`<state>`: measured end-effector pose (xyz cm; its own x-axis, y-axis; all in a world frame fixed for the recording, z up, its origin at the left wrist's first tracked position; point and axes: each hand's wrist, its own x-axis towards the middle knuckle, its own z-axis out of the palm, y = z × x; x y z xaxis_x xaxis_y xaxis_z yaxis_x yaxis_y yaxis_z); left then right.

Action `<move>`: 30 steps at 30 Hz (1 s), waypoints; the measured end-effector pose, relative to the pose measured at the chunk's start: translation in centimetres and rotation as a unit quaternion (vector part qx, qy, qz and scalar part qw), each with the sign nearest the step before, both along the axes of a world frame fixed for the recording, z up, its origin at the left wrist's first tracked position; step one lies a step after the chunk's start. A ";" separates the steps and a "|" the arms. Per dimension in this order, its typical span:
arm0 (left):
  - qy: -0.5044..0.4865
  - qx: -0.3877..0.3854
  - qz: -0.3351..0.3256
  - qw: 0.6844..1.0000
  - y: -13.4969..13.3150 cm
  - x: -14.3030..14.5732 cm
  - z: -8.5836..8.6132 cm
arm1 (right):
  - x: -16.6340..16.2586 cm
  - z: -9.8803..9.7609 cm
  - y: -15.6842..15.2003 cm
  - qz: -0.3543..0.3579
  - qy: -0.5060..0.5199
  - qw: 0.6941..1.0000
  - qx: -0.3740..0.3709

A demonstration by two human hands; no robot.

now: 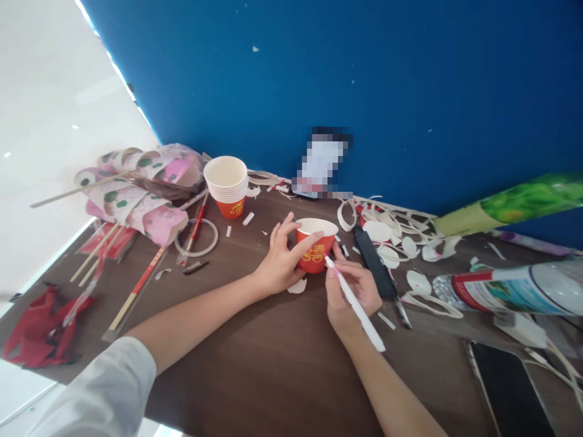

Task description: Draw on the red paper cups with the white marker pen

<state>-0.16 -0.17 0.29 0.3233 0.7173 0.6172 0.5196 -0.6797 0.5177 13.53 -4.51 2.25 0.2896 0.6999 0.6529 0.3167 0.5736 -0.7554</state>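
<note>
A red paper cup [313,258] with yellow lettering and a white inside stands upright on the brown table. My left hand [285,258] is closed around its left side, the thumb lying across the front and the fingers behind the rim. In my right hand [353,291] is a white marker pen [357,309], gripped like a writing tool. Its pinkish tip points at the lower right of the cup, touching or very near it. A small white paper scrap [297,286] lies just below the cup.
Stacked paper cups [226,182] stand behind on the left, beside pink paper crafts [141,209]. White paper offcuts [387,233], a black-handled cutter [376,261] and a plastic bottle [505,288] lie to the right. One phone [507,388] rests front right; another [321,161] leans against the blue partition.
</note>
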 end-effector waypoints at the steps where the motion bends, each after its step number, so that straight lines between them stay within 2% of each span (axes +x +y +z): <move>1: -0.006 -0.013 -0.006 1.000 0.0 0.0 0.0 | 0.0 -0.1 0.0 0.000 0.004 1.000 0.003; 8: -0.031 -0.027 -0.022 0.999 0.2 -0.1 0.0 | -0.3 -0.6 -0.2 -0.037 0.014 0.999 -0.031; 12: -0.016 -0.033 -0.014 0.999 -0.1 -0.2 0.2 | -0.3 -0.5 -0.2 -0.023 -0.010 1.000 -0.012; 19: 0.032 0.013 0.011 0.999 -0.4 -0.1 0.0 | -0.2 -0.4 0.0 -0.018 -0.009 1.000 0.001; 30: 0.037 0.040 0.021 0.998 -0.5 -0.1 0.2 | -0.3 -0.6 -0.3 -0.059 -0.020 0.997 -0.044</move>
